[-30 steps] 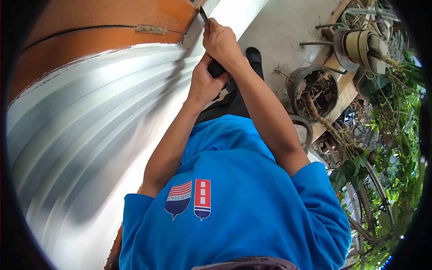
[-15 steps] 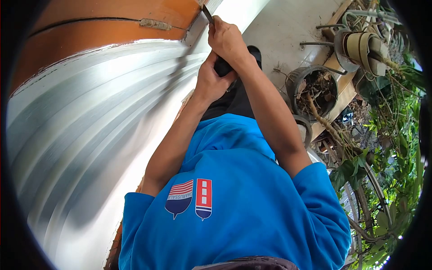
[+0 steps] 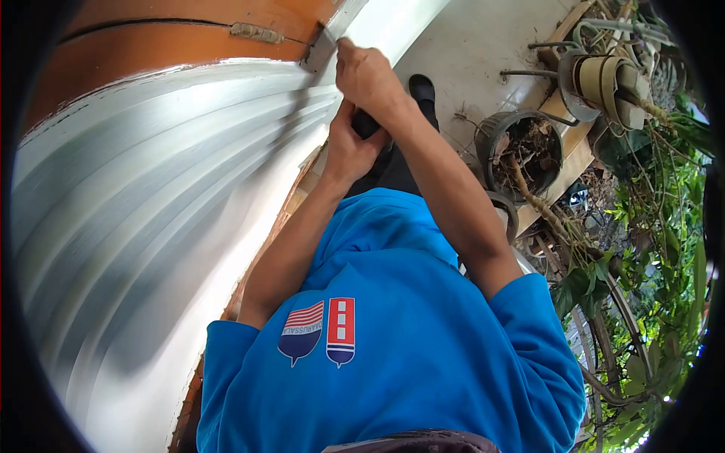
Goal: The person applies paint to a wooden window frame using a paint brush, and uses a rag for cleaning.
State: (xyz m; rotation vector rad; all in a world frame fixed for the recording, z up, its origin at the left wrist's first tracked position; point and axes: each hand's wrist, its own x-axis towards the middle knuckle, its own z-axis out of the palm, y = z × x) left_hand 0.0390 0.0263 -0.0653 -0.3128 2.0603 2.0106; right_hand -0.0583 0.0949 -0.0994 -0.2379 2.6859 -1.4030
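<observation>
Both hands are raised together against the edge where the white ribbed metal sheet [image 3: 151,196] meets the orange painted wall [image 3: 174,38]. The right hand [image 3: 368,75] sits higher, its fingers wrapped tightly round the upper part of a dark-handled tool [image 3: 364,123] — only a short black stretch of the handle shows between the two hands, and the working end is hidden behind the knuckles at the corner of the grey frame strip [image 3: 323,49]. The left hand [image 3: 350,151] grips just below, its fingers closed round the lower end of the same handle, thumb side touching the heel of the right hand. Both forearms run up from the short sleeves of a bright blue shirt with a striped emblem [image 3: 393,332]. Near the hands on the orange wall is a small metal hinge plate [image 3: 257,32]. To the right, well apart on the pale concrete floor [image 3: 483,45], stand a dark round pot of dry leaves and roots [image 3: 521,151] and a wooden plank bench [image 3: 574,143] — green plants [image 3: 664,226] crowd beyond it
</observation>
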